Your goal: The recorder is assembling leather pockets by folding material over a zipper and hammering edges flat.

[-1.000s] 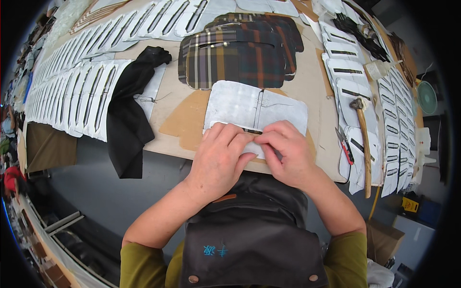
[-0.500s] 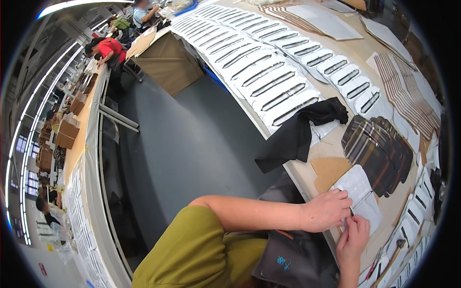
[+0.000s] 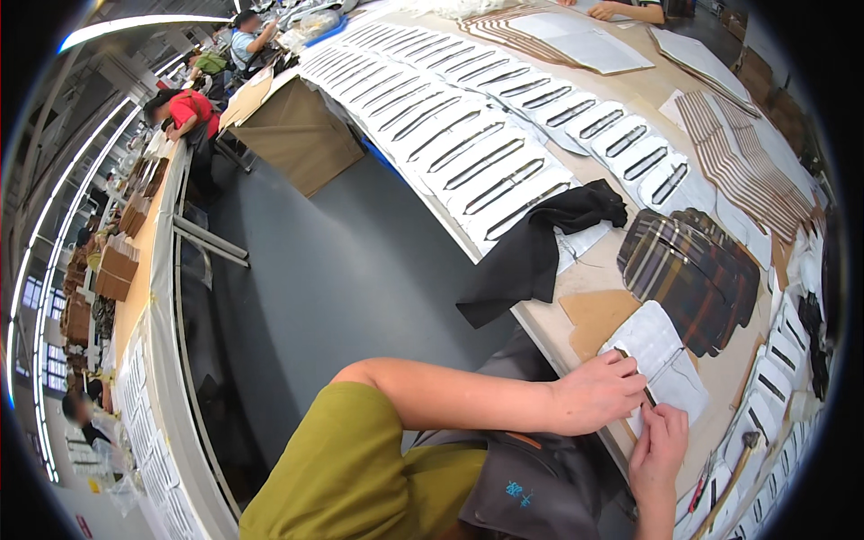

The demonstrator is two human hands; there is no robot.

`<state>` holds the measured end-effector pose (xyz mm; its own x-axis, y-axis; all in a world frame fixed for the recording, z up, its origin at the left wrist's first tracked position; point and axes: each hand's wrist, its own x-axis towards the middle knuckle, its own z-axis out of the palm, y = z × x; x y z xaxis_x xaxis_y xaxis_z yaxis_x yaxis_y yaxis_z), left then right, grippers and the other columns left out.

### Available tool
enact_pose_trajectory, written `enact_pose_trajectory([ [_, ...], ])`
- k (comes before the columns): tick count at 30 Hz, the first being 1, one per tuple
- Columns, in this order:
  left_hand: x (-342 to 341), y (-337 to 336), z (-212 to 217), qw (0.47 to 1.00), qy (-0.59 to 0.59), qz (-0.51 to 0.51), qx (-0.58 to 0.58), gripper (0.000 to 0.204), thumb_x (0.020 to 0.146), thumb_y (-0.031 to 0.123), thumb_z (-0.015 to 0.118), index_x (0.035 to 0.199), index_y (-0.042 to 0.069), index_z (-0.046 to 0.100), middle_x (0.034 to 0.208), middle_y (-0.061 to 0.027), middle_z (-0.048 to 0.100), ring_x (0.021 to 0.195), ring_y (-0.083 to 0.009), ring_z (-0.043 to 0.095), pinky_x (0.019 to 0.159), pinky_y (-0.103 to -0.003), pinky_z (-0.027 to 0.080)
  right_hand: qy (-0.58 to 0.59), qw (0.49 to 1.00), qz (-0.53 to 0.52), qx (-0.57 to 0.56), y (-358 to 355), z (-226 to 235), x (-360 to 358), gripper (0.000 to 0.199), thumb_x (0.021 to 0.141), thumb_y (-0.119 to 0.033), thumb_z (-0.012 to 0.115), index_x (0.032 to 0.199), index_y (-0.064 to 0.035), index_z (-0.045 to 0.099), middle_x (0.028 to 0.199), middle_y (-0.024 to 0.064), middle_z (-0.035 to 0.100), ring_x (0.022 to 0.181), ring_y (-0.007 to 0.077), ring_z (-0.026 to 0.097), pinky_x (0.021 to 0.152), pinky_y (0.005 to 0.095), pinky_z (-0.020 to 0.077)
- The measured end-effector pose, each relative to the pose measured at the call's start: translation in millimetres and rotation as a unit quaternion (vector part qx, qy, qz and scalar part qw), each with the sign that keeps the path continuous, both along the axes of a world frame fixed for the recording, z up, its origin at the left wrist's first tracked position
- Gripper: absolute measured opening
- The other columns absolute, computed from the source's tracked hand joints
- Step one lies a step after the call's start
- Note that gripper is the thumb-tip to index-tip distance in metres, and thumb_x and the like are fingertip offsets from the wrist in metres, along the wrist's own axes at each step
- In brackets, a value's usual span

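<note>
A white fabric-like piece (image 3: pixel 657 335) lies at the table's near edge, a dark line of thread or cord across its middle. Along its near side runs a narrow dark strip (image 3: pixel 650 397). My left hand (image 3: pixel 596 392) has its fingers bent and closed on the strip's upper end, partly hiding it. At the lower end, my right hand (image 3: pixel 661 441) pinches the strip between thumb and fingers. A tan card template (image 3: pixel 598 317) sits beside the white piece. Just beyond, dark plaid fabric pieces (image 3: pixel 688 274) lie stacked.
Black cloth (image 3: pixel 531 261) hangs over the table edge. Rows of white pieces with dark strips (image 3: pixel 486 153) cover the far table. Brown-edged stacked sheets (image 3: pixel 742 166) lie right. A hammer (image 3: pixel 742 454) rests near my right forearm. Another person's hands (image 3: pixel 603 9) are at the far edge.
The view has shifted slightly, so the table things sit further left. More of the dark strip shows between my hands. Another person's hands and arm have appeared at the far table edge.
</note>
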<state>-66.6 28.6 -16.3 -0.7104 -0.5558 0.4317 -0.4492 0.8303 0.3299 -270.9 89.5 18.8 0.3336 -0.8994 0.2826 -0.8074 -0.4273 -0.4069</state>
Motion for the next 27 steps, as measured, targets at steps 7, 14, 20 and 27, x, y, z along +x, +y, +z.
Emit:
enact_pose_trajectory([
  [7,2,2,6,1.000,-0.026,-0.011,0.001,0.030,0.080,0.016,0.067,0.110,0.012,0.067,0.104,-0.0061,0.052,0.105,-0.0242,0.051,0.086,-0.038,0.041,-0.014,1.000,-0.002,0.022,5,5,-2,0.032,0.077,0.010,0.061,0.108,0.0035,0.065,0.103,0.0167,0.059,0.095,0.0361,0.056,0.084,0.0444,0.0445],
  [14,-2,7,8,0.999,-0.045,-0.014,0.026,0.035,0.080,0.015,0.067,0.115,0.012,0.068,0.107,-0.0074,0.053,0.107,-0.0259,0.051,0.086,-0.039,0.041,0.028,0.999,-0.011,0.020,20,7,-16,0.035,0.076,0.009,0.061,0.109,0.0023,0.066,0.105,0.0162,0.059,0.097,0.0363,0.056,0.085,0.0459,0.0430],
  [20,1,2,14,0.997,0.012,0.007,0.070,0.029,0.082,0.021,0.070,0.111,0.016,0.073,0.098,-0.0053,0.059,0.099,-0.0282,0.057,0.085,-0.042,0.045,0.023,0.999,-0.030,-0.003,28,13,-29,0.034,0.074,0.008,0.065,0.106,-0.0016,0.069,0.101,0.0147,0.063,0.095,0.0354,0.058,0.085,0.0446,0.0446],
  [27,8,-3,20,0.994,0.040,0.038,0.095,0.030,0.079,0.019,0.081,0.108,0.018,0.077,0.093,-0.0023,0.061,0.092,-0.0261,0.056,0.082,-0.039,0.043,-0.167,0.978,-0.117,0.054,27,1,-27,0.039,0.082,0.007,0.066,0.119,-0.0051,0.067,0.105,0.0083,0.070,0.096,0.0285,0.060,0.088,0.0384,0.0460],
])
